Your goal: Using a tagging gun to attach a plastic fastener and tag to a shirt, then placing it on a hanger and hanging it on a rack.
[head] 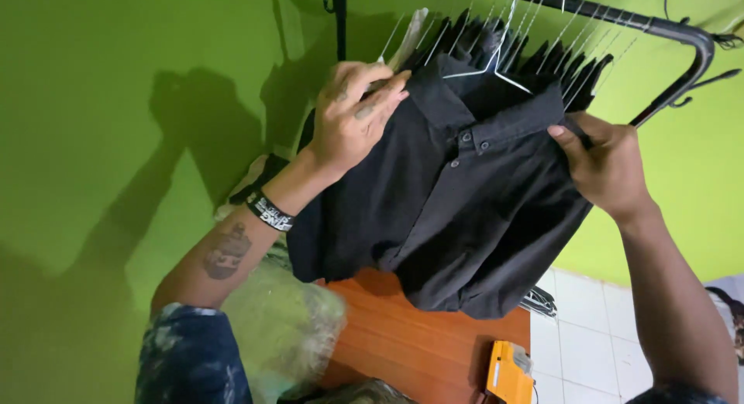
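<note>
A black button-up shirt (457,202) hangs on a white hanger (496,63) from a black clothes rail (620,18), in front of several other dark shirts. My left hand (353,117) presses flat on the shirt's left shoulder, fingers together. At the other shoulder, my right hand (608,168) pinches the fabric by the collar edge. A black-and-white wristband sits on my left wrist.
A bright green wall (116,140) stands behind the rail. Below the shirt lies a reddish wooden tabletop (418,342) with a clear plastic bag (287,326) of goods and an orange device (508,369). White floor tiles (589,326) show at lower right.
</note>
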